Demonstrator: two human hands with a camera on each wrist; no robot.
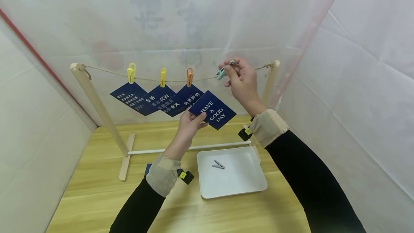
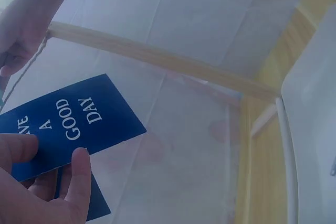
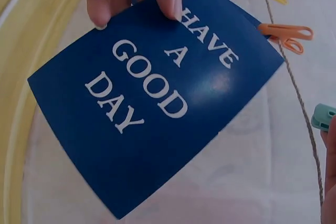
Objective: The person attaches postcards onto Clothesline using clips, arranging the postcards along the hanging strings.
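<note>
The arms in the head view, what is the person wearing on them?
Both arms wear black long sleeves, each ending in a beige cuff: left cuff, right cuff. At each wrist sits a small black device with a yellow marking, the left one and the right one. The left hand and right hand are bare.

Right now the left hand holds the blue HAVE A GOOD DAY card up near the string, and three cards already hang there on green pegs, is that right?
Not quite: in the head view the three hanging cards sit on two yellow pegs and one orange peg. The left hand does hold the HAVE A GOOD DAY card near the string.
</note>
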